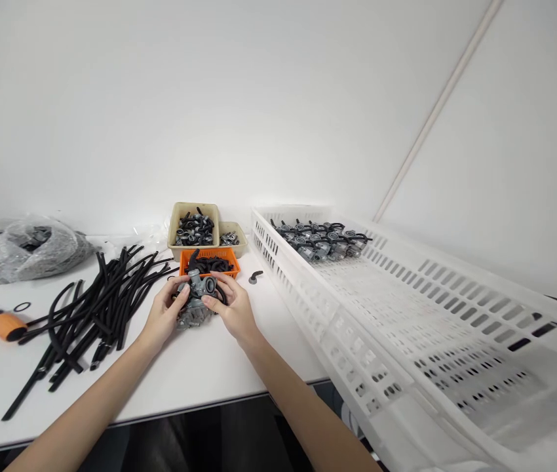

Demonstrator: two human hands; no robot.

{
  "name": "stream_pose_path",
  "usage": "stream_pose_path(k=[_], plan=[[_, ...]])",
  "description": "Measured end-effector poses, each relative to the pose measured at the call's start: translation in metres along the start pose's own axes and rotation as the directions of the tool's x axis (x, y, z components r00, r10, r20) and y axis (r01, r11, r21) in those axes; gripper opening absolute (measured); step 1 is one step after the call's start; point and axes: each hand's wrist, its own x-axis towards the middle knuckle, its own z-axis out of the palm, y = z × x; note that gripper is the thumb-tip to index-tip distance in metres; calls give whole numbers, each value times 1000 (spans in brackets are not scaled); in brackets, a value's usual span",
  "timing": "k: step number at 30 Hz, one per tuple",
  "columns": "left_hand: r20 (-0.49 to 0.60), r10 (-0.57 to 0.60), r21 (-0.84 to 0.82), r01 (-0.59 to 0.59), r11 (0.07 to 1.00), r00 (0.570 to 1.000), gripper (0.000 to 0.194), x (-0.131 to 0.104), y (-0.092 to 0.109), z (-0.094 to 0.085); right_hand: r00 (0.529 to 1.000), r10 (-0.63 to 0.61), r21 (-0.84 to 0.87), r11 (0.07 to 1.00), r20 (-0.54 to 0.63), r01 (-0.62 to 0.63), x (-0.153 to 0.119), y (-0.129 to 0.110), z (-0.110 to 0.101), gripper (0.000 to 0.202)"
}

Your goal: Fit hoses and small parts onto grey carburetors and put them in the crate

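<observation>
Both hands hold one grey metal carburetor-like part (196, 303) just above the white table, in front of an orange basket. My left hand (168, 307) grips its left side, with the thumb on top. On the right side, my right hand (232, 307) has its fingers closed round the part and a black hose on it. A black elbow piece sticks up from the top of the part. The orange basket (232, 265) behind it holds small black rubber pieces. A small black and grey elbow piece (255, 277) lies on the table to the right.
Black tubes (106, 295) lie piled at left, beside an orange-handled tool (8, 326), a black ring (21, 306) and a plastic bag of parts (40, 252). Beige bins (174, 226) stand behind the basket. A large white crate (308, 298) at right holds several similar parts (322, 241).
</observation>
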Motion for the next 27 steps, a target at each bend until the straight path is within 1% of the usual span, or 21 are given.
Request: stream_pose_path(k=[4,6,8,10,12,13,15,18,21,24,27], plan=[[-3,2,-45,-2,999,1000,47,1,-3,-1,1000,-8,-4,1000,11,8,-1,1,0,53],[-10,-11,-73,10,997,1000,45,2,-4,-1,999,-33,-36,999,3,33,-1,1,1,51],[-10,-42,-137,40,990,999,42,3,-5,-2,998,-57,-81,995,-1,57,-2,0,1,50],[2,-114,-246,111,963,993,40,3,-4,-2,997,-76,-120,990,-4,75,-4,-2,2,51],[31,-215,-369,211,905,976,40,3,0,-3,994,-104,-124,987,-11,102,-6,-5,2,47],[48,-260,-423,255,869,965,41,3,3,-3,992,-127,-116,985,-9,125,-7,-6,2,42],[72,-313,-509,305,805,947,41,3,7,-4,983,-181,-110,977,17,181,-9,-8,2,30],[85,-327,-599,311,738,941,36,3,10,-6,962,-259,-189,944,88,271,-12,-9,3,20],[93,-335,-646,313,697,938,29,3,10,-7,939,-322,-287,894,118,342,-13,-6,3,16],[101,-346,-652,325,685,933,25,3,9,-8,927,-352,-312,874,126,374,-13,-4,2,12],[113,-330,-647,321,691,937,24,4,7,-9,916,-363,-328,856,170,399,-13,-3,0,7]])
